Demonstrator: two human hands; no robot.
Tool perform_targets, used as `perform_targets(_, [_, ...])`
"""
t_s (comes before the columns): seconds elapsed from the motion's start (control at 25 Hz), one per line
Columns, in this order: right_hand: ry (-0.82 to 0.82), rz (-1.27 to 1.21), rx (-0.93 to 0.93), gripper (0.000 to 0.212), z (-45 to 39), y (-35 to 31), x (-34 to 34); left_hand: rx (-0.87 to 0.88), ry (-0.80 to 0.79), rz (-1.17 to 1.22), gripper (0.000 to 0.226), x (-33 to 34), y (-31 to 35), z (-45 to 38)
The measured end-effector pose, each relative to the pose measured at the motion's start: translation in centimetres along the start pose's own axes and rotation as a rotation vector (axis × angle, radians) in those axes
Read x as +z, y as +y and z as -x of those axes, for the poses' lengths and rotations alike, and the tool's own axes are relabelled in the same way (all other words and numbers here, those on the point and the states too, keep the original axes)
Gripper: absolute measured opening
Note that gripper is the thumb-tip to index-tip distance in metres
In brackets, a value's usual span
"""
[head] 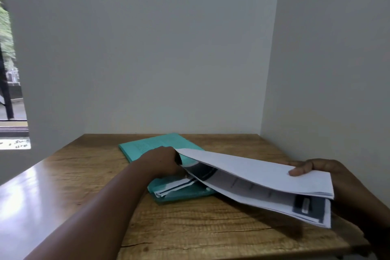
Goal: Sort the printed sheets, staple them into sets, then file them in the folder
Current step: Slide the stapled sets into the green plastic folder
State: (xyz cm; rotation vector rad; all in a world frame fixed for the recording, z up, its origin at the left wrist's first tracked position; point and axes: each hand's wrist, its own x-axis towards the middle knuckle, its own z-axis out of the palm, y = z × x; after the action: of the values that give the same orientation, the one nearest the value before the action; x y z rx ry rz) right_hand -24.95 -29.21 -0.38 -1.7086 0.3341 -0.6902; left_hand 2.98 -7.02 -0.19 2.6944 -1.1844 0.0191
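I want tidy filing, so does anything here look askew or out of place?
Yes. A few printed sheets stick out unevenly from the near edge of the teal folder, skewed to its edges. The stack held up by the left hand and right hand is also fanned, its edges not squared.

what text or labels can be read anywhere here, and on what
None can be read.
Printed sheets held by the right hand: dark printed blocks and faint lines, too blurred to read.
Teal folder under the left hand: faint rows of print on the cover, too small to read.
Marks below the window: blurred, unreadable.
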Motion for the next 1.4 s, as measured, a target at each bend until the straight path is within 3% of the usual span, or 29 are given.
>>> perform_targets(0.04, [-0.010, 0.006, 0.033, 0.082, 0.2, 0.2, -0.6, 0.010, 0.015, -0.056, 0.046, -0.1, 0.3, 0.1])
perform_targets(0.16, [-0.032, -0.011, 0.093, 0.053, 0.8, 0.1, -1.6, 0.127, 0.108, -0.317, 0.026, -0.2, 1.6, 0.6])
perform_targets(0.32, [0.044, -0.001, 0.042, 0.089, 1.7, -0.4, -1.3, 0.186, 0.259, -0.478, 0.038, -0.3, 2.2, 1.0])
perform_targets(0.52, [0.014, -0.030, 0.059, 0.105, 2.1, -0.2, -0.9, 0.065, 0.430, -0.322, 0.019, -0.7, 1.1, 0.5])
perform_targets(0.72, [-0.045, 0.037, -0.029, 0.080, 3.5, 0.0, -0.1, -0.101, 0.626, -0.119, 0.023, -1.4, 0.9, 0.8])
perform_targets(0.88, [0.003, -0.016, -0.019, 0.073, 4.3, -0.1, 1.4, -0.082, 0.664, -0.092, 0.032, -1.4, 1.0, 1.1])
perform_targets(0.92, [0.024, -0.029, 0.000, 0.064, 4.3, -0.3, 1.8, -0.073, 0.666, -0.085, 0.033, -1.4, 1.2, 1.2])
perform_targets(1.04, [0.137, -0.153, 0.064, 0.002, 3.7, -0.7, 3.6, -0.039, 0.678, -0.086, 0.029, -1.5, 2.2, 1.5])
perform_targets(1.12, [0.180, -0.206, 0.091, 0.017, 3.1, -0.4, 5.2, -0.008, 0.682, -0.075, 0.026, -1.4, 2.8, 1.6])
perform_targets(1.2, [0.210, -0.274, 0.131, 0.015, 2.9, -0.3, 6.9, 0.009, 0.670, -0.047, 0.025, -1.2, 3.1, 1.4])
perform_targets(1.32, [0.121, -0.291, 0.172, 0.012, 2.6, -0.1, 9.8, 0.019, 0.632, -0.037, 0.025, -1.1, 3.2, 1.1])
perform_targets(1.4, [0.015, -0.187, 0.150, 0.022, 2.4, 0.3, 12.0, 0.040, 0.626, -0.058, 0.024, -0.9, 3.3, 1.1])
